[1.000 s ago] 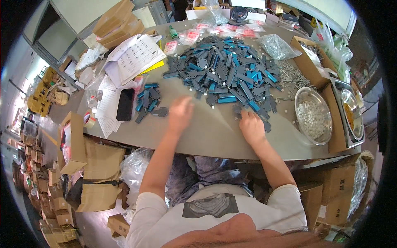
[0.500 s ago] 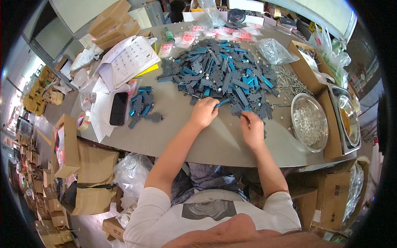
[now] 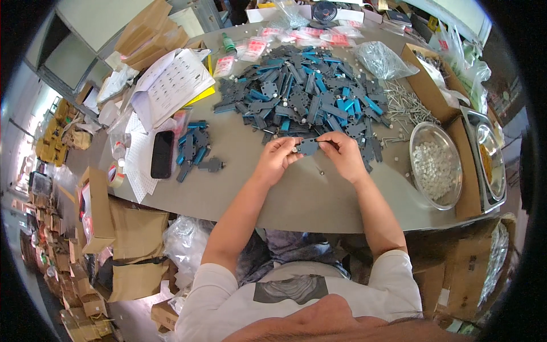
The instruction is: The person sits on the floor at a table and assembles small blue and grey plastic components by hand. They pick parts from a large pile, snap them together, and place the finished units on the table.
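The left hand (image 3: 274,159) and right hand (image 3: 346,156) pinch opposite ends of a grey part (image 3: 307,147), its long axis roughly crosswise between their fingers (image 3: 286,145).

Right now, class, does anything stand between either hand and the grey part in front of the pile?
Nothing visible does: the left hand and right hand both hold the grey part. The pile lies beyond it, not between.

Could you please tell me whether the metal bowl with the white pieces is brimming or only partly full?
Partly full: bare metal wall of the bowl shows around the white pieces. Their depth cannot be told.
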The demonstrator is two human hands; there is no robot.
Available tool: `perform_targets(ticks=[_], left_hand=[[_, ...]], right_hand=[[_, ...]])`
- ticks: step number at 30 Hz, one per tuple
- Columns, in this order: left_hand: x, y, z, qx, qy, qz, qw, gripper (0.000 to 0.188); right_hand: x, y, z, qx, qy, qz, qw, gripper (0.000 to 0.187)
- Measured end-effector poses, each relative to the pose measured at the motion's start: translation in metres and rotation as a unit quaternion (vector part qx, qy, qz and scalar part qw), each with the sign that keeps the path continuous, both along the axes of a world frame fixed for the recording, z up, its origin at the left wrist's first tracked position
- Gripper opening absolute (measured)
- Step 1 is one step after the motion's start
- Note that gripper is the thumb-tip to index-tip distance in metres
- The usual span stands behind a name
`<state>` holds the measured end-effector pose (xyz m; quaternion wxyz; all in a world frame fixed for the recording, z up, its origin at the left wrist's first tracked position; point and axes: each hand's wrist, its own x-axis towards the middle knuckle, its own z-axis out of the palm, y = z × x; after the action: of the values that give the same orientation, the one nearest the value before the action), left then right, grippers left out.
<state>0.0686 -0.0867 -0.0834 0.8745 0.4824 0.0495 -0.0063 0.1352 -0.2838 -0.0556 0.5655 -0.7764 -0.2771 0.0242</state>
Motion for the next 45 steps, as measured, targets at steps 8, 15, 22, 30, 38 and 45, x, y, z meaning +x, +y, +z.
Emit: perform_targets(ticks=[8,15,22,30,38,45], left_hand=[[0.0,-0.005,0.001,0.174,-0.061,0.024,0.983,0.03],[-0.004,0.006,0.006,0.107,-0.02,-0.01,0.994,0.027],[-0.007,0.015,0.013,0.095,-0.007,-0.005,0.995,0.024],[-0.043,0.129,0.002,0.454,-0.07,0.483,0.745,0.021],[-0.016,0.096,0.011,0.661,-0.07,0.292,0.688,0.031],[0.01,0.007,0.004,0.779,-0.032,0.132,0.612,0.035]], right_hand=[[-0.005,0.002,0.002,-0.033,-0.072,-0.104,0.991,0.017],[0.0,-0.012,0.009,-0.085,0.02,0.027,0.996,0.029],[-0.007,-0.005,0.005,-0.045,0.001,0.029,0.999,0.031],[0.023,-0.023,-0.005,-0.198,-0.255,-0.189,0.927,0.034],[0.027,-0.017,-0.023,-0.237,-0.265,-0.2,0.913,0.023],[0.014,-0.017,-0.003,-0.1,-0.248,-0.198,0.943,0.017]])
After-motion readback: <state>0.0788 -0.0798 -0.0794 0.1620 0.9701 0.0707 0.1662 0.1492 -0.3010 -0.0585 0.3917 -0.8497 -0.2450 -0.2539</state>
